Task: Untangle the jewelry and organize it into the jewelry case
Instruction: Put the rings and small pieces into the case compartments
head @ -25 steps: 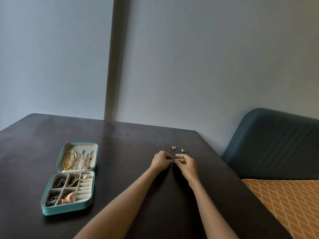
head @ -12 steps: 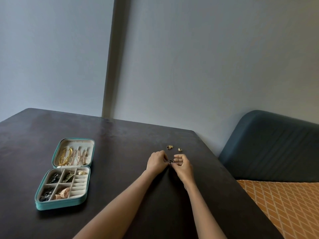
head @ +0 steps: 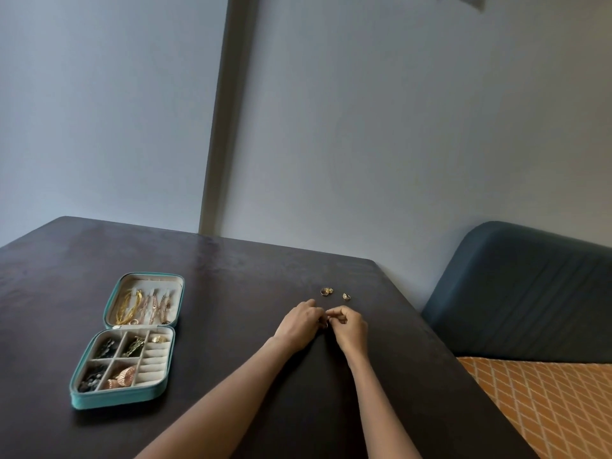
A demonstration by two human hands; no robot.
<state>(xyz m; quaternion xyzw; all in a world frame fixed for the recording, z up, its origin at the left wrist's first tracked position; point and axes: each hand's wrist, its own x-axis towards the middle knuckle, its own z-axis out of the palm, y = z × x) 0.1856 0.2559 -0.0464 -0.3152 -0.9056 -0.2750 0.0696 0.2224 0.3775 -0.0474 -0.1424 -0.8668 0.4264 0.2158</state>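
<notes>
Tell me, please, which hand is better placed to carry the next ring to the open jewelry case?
Probably the left hand: the jewelry case lies on its side of the table, so the right hand would have to cross over.

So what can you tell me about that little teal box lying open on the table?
The teal zip-around jewelry case lies fully open and flat on the dark table, left of the hands and touched by neither. Its cream lining looks soft. The far half holds gold and rose-coloured chains hanging in rows. The near half has four square compartments with dark and rose-gold pieces, plus ring rolls along the right holding one gold ring.
</notes>
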